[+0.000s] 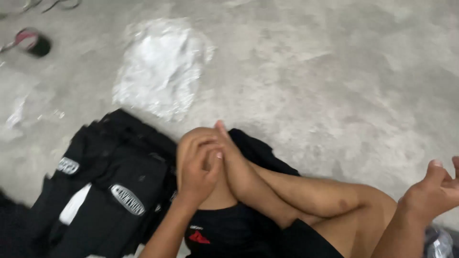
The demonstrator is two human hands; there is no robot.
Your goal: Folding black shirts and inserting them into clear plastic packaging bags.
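I sit on a concrete floor [311, 71] with my bare legs folded in front of me. My left hand [198, 167] rests on my raised knee [189, 138], fingers draped loosely over it and holding nothing. At the right edge my right hand [430, 191] hovers above my thigh, palm turned inward, fingers apart and empty. A pile of black garments [110, 191] with silver oval patches lies just left of my knee, partly under my leg.
A crumpled white plastic bag [160, 67] lies on the floor beyond the garments. A pink and black sandal [33, 42] sits at the far left. Some clear crumpled plastic [437, 241] shows at the bottom right corner.
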